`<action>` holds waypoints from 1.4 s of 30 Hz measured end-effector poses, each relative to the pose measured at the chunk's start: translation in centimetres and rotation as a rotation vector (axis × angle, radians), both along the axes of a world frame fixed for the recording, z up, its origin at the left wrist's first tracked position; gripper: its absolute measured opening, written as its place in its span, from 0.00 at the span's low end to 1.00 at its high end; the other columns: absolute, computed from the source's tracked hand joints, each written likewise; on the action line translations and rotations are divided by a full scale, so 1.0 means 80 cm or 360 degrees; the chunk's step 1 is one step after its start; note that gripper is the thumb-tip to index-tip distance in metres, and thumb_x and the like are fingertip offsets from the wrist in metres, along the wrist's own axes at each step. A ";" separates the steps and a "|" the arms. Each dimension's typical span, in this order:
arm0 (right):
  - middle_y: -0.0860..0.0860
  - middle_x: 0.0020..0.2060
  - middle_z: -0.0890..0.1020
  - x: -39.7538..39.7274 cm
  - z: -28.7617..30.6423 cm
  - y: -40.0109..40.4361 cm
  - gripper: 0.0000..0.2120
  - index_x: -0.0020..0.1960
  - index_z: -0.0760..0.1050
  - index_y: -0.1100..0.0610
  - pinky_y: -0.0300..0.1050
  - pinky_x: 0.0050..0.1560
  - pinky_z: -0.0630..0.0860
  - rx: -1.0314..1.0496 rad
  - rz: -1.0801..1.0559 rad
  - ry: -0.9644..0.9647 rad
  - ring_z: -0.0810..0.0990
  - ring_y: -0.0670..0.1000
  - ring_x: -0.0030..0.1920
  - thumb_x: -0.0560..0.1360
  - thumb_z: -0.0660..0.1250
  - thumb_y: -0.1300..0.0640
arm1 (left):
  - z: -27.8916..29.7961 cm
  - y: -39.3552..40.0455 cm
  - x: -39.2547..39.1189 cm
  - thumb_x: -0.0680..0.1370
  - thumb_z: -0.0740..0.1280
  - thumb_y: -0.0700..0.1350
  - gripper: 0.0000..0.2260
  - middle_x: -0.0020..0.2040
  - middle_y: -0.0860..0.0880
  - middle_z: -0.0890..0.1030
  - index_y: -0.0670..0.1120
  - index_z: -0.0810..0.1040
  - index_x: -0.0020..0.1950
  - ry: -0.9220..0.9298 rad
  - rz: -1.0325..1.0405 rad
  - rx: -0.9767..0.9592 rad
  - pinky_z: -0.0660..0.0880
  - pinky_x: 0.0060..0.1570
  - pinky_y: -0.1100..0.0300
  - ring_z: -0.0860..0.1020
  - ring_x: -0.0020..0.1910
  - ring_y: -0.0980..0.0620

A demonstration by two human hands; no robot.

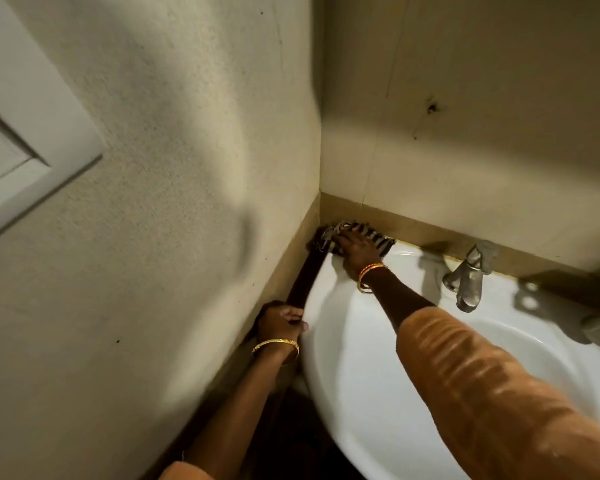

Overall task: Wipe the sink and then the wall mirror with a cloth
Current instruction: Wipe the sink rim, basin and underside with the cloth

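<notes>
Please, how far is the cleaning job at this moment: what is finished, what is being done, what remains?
Done: nothing can be confirmed; the sink basin looks white, but whether it was wiped is unclear. In hand: the right hand presses the striped cloth on the sink's back left corner, while the left hand grips its left rim. Left: probably the area around the tap, then the mirror, not in view.

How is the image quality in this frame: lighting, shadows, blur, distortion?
Head view: dim warm light; a large soft shadow falls across the left wall; the tap casts a shadow on the sink rim; wide-angle bending tilts the walls; the right sleeve is soft near the lens.
</notes>
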State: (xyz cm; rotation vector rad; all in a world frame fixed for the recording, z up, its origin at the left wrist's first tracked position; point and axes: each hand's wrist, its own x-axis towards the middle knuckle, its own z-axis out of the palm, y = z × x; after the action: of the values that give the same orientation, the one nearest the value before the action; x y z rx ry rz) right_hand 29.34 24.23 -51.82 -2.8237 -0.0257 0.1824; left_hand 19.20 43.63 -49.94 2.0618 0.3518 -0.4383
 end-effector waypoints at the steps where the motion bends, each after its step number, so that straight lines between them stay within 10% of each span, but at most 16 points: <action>1: 0.55 0.74 0.62 -0.011 -0.003 0.011 0.30 0.73 0.62 0.54 0.52 0.73 0.55 0.0006 0.0003 -0.0056 0.58 0.57 0.75 0.72 0.60 0.66 | 0.001 0.000 0.000 0.69 0.71 0.29 0.13 0.52 0.36 0.83 0.33 0.80 0.53 -0.0005 0.0002 -0.0012 0.72 0.35 0.75 0.79 0.46 0.47; 8: 0.57 0.72 0.67 -0.081 -0.024 0.045 0.29 0.72 0.64 0.56 0.58 0.71 0.57 0.0143 0.0333 -0.0189 0.59 0.60 0.74 0.75 0.42 0.51 | 0.001 -0.006 0.005 0.67 0.74 0.33 0.14 0.50 0.38 0.84 0.35 0.79 0.51 0.0031 0.0029 0.0067 0.73 0.46 0.62 0.81 0.45 0.46; 23: 0.52 0.77 0.54 -0.082 -0.020 0.055 0.25 0.76 0.55 0.53 0.55 0.75 0.47 0.0065 -0.0038 -0.0144 0.49 0.56 0.77 0.79 0.53 0.60 | -0.002 -0.003 0.008 0.63 0.77 0.34 0.14 0.41 0.38 0.84 0.47 0.76 0.28 0.0093 0.0018 0.0178 0.80 0.51 0.47 0.83 0.42 0.40; 28: 0.52 0.78 0.49 -0.059 -0.008 0.034 0.28 0.77 0.51 0.53 0.56 0.75 0.46 0.0019 -0.0294 0.0047 0.45 0.55 0.77 0.79 0.53 0.60 | 0.010 -0.009 -0.003 0.66 0.76 0.35 0.05 0.41 0.42 0.83 0.39 0.81 0.39 0.0043 0.0029 0.0237 0.75 0.46 0.60 0.79 0.38 0.47; 35: 0.56 0.77 0.54 -0.116 -0.021 0.110 0.28 0.76 0.54 0.54 0.56 0.75 0.45 0.0077 -0.0074 -0.0031 0.48 0.58 0.77 0.78 0.58 0.50 | 0.009 -0.013 0.011 0.70 0.72 0.40 0.03 0.50 0.44 0.85 0.46 0.81 0.36 0.0044 -0.0062 0.0501 0.77 0.57 0.48 0.81 0.50 0.41; 42: 0.56 0.77 0.49 -0.098 -0.016 0.015 0.30 0.77 0.44 0.55 0.58 0.75 0.45 -0.0068 -0.0891 0.0008 0.46 0.59 0.77 0.79 0.53 0.56 | 0.024 -0.021 0.024 0.66 0.77 0.44 0.15 0.55 0.45 0.83 0.46 0.83 0.51 0.0037 -0.0471 0.0855 0.78 0.55 0.47 0.81 0.53 0.42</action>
State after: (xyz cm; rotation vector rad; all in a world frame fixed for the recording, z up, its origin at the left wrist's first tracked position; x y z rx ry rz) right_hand 21.50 25.47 -53.07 -2.7431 0.7643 0.0604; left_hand 21.10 41.95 -48.01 2.6513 0.1878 -0.5930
